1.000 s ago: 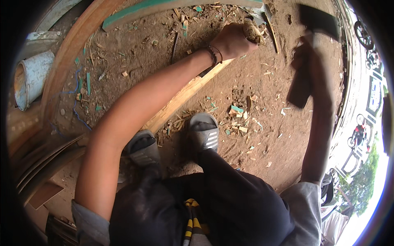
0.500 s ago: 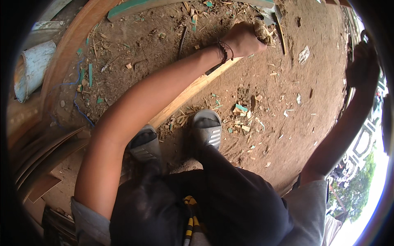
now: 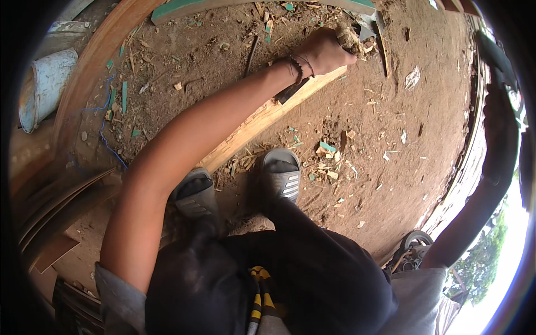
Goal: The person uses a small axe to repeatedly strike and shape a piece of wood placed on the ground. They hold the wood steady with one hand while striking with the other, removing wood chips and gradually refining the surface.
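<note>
My left hand (image 3: 324, 53) is closed in a fist over the far end of a pale timber (image 3: 251, 125) on the ground. A rough wooden handle end with a frayed top (image 3: 349, 39) sticks out of the fist; the rest of that tool is hidden. A dark patch or piece (image 3: 290, 92) shows at the timber beside my wrist. My right hand (image 3: 501, 109), in shadow at the far right edge, is raised and wrapped round a long dark tool (image 3: 496, 58), whose kind I cannot make out.
Wood chips (image 3: 329, 153) and green-painted scraps litter the dirt floor. A green-edged board (image 3: 190, 8) lies at the far side, a battered light-blue container (image 3: 53, 89) at the left. Curved brown planks (image 3: 61, 206) are stacked at lower left. My sandalled feet (image 3: 282, 173) stand by the timber.
My right arm has swung up and outward, and the dark tool in that hand shows more. My left fist and the handle have shifted slightly left.
</note>
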Tool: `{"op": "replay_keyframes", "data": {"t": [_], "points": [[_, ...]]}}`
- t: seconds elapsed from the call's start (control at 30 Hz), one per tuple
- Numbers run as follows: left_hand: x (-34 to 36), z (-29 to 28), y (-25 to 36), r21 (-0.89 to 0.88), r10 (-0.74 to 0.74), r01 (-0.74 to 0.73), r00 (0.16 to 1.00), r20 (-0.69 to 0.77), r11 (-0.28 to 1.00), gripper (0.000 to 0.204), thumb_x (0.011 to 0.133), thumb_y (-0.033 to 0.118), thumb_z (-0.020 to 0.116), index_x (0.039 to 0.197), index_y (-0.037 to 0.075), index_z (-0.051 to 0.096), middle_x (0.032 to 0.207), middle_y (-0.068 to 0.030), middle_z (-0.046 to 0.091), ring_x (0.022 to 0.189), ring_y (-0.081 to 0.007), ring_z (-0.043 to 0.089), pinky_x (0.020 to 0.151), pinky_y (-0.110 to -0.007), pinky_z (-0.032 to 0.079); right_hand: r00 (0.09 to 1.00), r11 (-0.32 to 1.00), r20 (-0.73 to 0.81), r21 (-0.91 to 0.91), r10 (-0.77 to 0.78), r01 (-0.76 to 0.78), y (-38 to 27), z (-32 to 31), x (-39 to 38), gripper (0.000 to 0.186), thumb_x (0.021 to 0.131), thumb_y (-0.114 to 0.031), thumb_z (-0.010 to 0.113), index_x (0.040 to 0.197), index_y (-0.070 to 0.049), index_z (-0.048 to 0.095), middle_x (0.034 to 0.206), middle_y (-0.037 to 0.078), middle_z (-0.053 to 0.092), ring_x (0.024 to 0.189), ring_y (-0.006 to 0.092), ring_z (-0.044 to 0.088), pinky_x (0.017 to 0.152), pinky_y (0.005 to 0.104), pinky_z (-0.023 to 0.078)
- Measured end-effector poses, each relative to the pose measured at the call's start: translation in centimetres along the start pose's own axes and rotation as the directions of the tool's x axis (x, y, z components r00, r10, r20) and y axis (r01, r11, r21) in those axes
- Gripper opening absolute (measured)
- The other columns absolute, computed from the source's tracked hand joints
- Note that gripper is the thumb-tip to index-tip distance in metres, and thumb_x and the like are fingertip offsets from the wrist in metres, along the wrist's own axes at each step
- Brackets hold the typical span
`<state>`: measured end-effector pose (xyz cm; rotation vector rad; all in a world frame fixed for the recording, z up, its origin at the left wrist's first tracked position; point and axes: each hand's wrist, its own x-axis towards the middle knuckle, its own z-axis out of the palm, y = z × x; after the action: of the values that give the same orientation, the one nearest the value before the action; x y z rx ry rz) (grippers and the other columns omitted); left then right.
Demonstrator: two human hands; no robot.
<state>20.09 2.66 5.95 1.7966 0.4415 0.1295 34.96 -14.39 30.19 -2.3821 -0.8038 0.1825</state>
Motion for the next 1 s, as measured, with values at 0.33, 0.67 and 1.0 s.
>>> {"op": "replay_keyframes", "data": {"t": [0.33,0.67,1.0], "points": [[2.0,0.8,-4.3,0.622,0.356,-0.34,0.929,0.105,0.705,0.026,0.091,0.029,0.061,0.093,0.003,0.068,0.061,-0.0066,0.061,0.066,-0.0164,0.065,0.073,-0.033,0.055,0.467,0.541,0.772,0.192,0.432,-0.819,-0.1,9.3,-5.5,0.026,0.094,-0.035,0.06,0.092,-0.01,0.052,0.062,-0.008,0.043,0.047,0.0034,0.042,0.041,0.0175,0.035],[-13.0,-6.4,0.2,-0.658,-0.129,-0.089,0.952,-0.276,0.748,0.043,0.092,0.019,0.057,0.055,0.018,0.035,0.048,0.0065,0.033,0.044,-0.0056,0.035,0.043,-0.024,0.029,0.559,0.416,0.669,0.384,0.49,-0.824,10.1,14.0,-17.4,0.026,0.095,-0.032,0.059,0.094,-0.006,0.054,0.069,0.002,0.055,0.05,0.0094,0.052,0.043,0.0247,0.043],[-14.9,-10.5,2.6,-0.767,-0.267,-0.206,0.857,-0.442,0.608,0.014,0.09,0.015,0.063,0.085,0.01,0.051,0.077,0.0012,0.045,0.071,-0.0113,0.047,0.072,-0.034,0.046,0.456,-0.17,0.75,0.589,0.48,-0.79,15.3,19.4,-24.6,0.028,0.094,-0.037,0.057,0.093,-0.012,0.045,0.067,0.0,0.046,0.051,0.0079,0.042,0.046,0.0234,0.036]]}}
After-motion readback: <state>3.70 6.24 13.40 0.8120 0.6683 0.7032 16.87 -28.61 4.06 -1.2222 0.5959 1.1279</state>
